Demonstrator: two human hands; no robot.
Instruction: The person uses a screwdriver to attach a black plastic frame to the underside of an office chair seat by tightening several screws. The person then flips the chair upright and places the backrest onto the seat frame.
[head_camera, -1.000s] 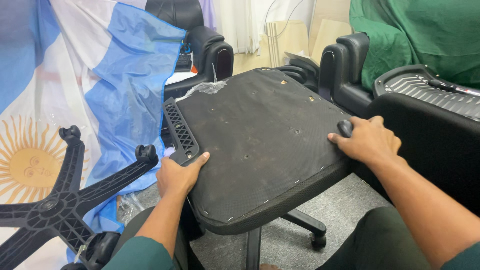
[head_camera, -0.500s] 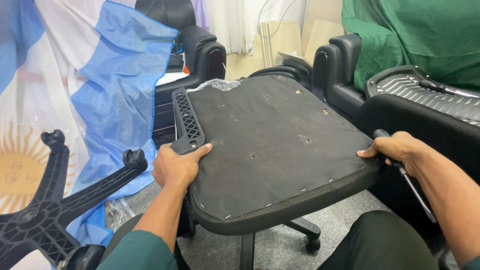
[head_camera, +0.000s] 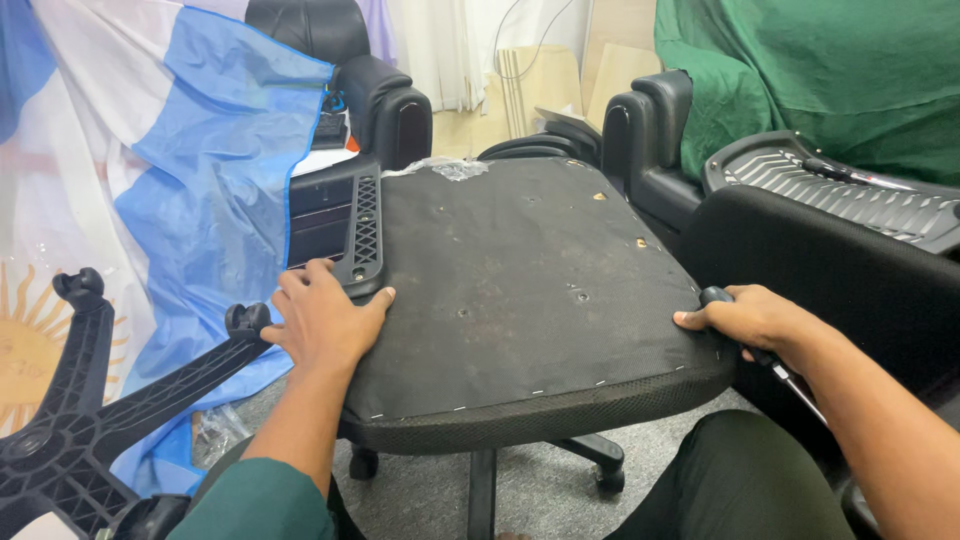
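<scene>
At nine o'clock my left hand (head_camera: 325, 322) lies open on the seat cushion (head_camera: 520, 300); at three, my right hand (head_camera: 750, 318) grips what looks like a screwdriver (head_camera: 770, 362).

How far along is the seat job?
Done: the seat pad lies underside up, bare of any mechanism, screw holes open. In hand: left hand steadies its edge; right hand grips a screwdriver at the other edge. Left: the star base sits detached beside it.
</scene>
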